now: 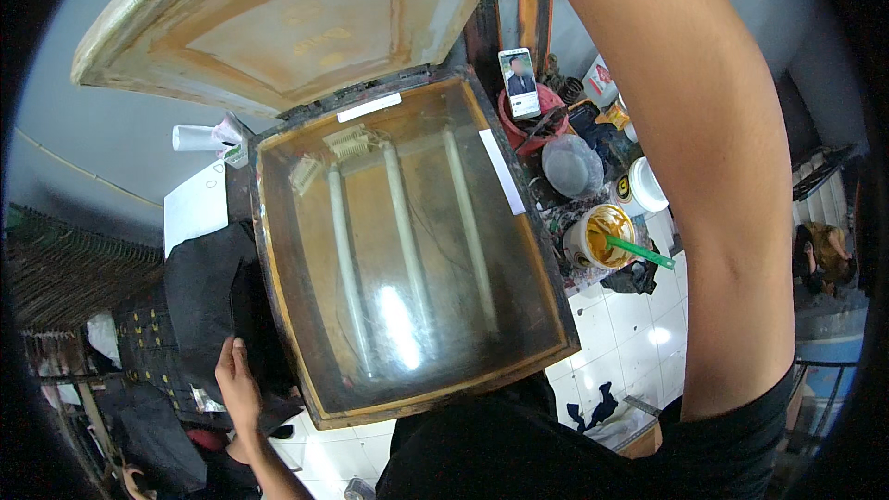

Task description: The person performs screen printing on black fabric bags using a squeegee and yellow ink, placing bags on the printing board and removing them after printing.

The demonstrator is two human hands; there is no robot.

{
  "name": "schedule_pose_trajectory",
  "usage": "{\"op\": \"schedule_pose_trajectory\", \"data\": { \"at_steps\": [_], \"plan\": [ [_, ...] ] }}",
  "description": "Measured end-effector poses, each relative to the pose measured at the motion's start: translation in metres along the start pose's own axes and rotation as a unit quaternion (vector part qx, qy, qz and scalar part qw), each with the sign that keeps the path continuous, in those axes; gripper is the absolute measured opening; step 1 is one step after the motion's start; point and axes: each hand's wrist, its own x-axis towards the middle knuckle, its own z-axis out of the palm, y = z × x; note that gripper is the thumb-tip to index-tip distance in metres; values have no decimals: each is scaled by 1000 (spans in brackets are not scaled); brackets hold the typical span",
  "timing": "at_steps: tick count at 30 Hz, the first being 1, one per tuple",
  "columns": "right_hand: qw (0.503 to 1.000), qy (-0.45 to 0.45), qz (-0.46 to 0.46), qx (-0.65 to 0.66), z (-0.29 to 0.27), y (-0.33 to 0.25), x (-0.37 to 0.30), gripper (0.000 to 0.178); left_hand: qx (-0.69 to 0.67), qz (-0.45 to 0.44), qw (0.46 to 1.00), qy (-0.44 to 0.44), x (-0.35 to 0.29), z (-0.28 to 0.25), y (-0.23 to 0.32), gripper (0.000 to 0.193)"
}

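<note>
My left hand [237, 385] is at the near left of the light table, its fingers pressed together at the edge of a black cloth [208, 268]. The cloth drapes beside the table. My right arm [718, 185] reaches up and out of the top of the picture, so its hand is hidden. Above the far edge a screen-printing frame [278, 18] stands tilted up, its mesh stained brown. The light table [435, 268] has a glass top over several pale tubes. White strips [501, 171] are stuck near its far and right edges.
On the right stand a tub of yellow-brown ink [576, 248] with a green-handled tool [639, 248], a white-lidded tub [645, 187], a clear container [572, 167] and a propped phone [520, 83]. White paper [196, 204] lies left. A person [824, 255] is at the far right.
</note>
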Motion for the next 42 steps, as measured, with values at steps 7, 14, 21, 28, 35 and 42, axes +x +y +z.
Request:
{"op": "schedule_pose_trajectory", "data": {
  "at_steps": [7, 14, 21, 28, 35, 42],
  "plan": [
    [1000, -5, -18, 7, -3, -8, 1, 37, 309, 378, 833, -260, 8, 150, 92, 73],
    [979, -148, 127, -59, -11, -26, 19, 37, 236, 394, 882, -108, 20, 262, 153, 73],
    [995, -38, -79, -50, 3, -3, 6, 36, 173, 387, 902, -86, 47, 271, 181, 76],
    [1000, -6, 3, 16, -1, -1, -4, 33, 141, 364, 915, -100, 61, 294, 202, 71],
    [999, -17, 22, 32, -9, -20, -13, 33, 288, 320, 902, -27, 116, 322, 221, 96],
    [1000, -30, -10, 1, -9, -9, -12, 35, 263, 285, 920, -61, 134, 346, 245, 120]
  ]
}}
